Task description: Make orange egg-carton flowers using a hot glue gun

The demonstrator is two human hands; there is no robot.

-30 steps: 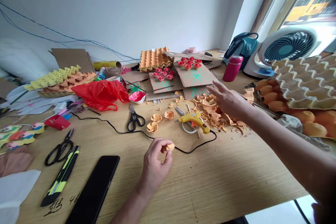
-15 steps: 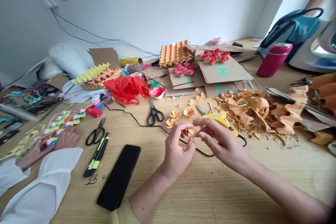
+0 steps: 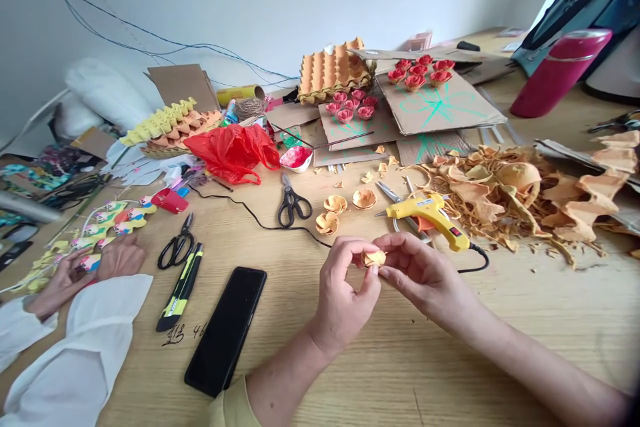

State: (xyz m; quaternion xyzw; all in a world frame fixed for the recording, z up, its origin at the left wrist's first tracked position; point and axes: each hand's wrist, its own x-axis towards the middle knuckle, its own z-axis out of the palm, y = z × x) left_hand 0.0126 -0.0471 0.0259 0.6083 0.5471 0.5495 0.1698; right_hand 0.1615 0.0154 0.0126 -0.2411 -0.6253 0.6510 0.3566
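Observation:
Between my two hands is a small orange egg-carton flower [image 3: 373, 258], partly hidden by the fingers. The thumb and fingers of my left hand [image 3: 347, 287] pinch it from the left. My right hand [image 3: 425, 273] closes on its right side with thumb and fingertips. Just beyond lie several more orange carton flowers [image 3: 364, 198], shaped like open cups. A yellow glue gun [image 3: 433, 212] rests on its side to the right of them, with scissors [image 3: 393, 193] partly beneath it.
A black phone [image 3: 226, 330], a utility knife [image 3: 181, 287] and black scissors [image 3: 176, 243] lie to the left. Carton scraps [image 3: 480, 193] pile up on the right. Red flowers [image 3: 345, 115] sit on cardboard [image 3: 440, 103] behind. At far left, another person's hands [image 3: 120, 257] hold painted carton pieces.
My hands have drawn in around the flower, and my right hand has shifted off the glue gun's outline. The whole view has tilted a little, bringing the table closer.

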